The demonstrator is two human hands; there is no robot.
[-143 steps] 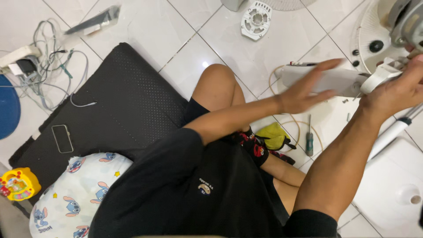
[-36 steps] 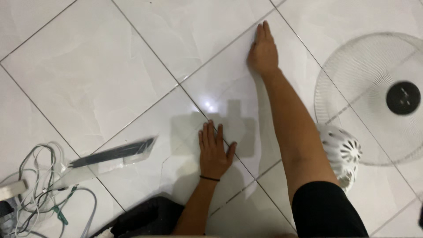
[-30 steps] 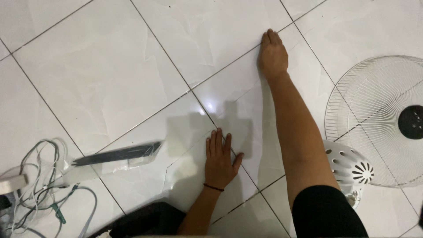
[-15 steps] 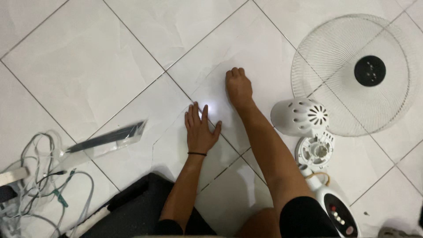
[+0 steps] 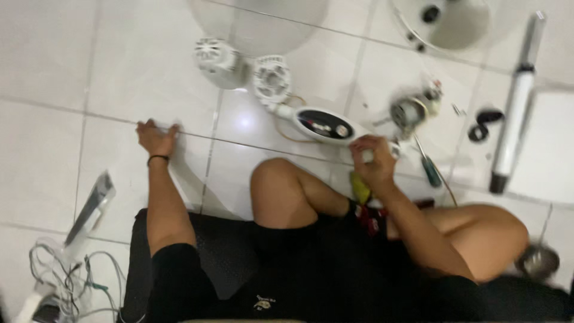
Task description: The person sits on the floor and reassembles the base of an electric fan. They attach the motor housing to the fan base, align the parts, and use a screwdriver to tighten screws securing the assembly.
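Hands (image 5: 375,160) on blurred fan housing (image 5: 326,124) (grip unclear)

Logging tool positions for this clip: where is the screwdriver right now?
In the head view, the screwdriver lies on the white tile floor just to the right of the right hand, below the small motor.

home, prob living rm/bedrm | white tile floor (image 5: 72,54) | black mat (image 5: 227,251) on floor | fan parts: grille (image 5: 263,15), motor (image 5: 409,110), pole (image 5: 511,113) | screwdriver (image 5: 427,167) | cable tangle (image 5: 66,281) | person sits on floor
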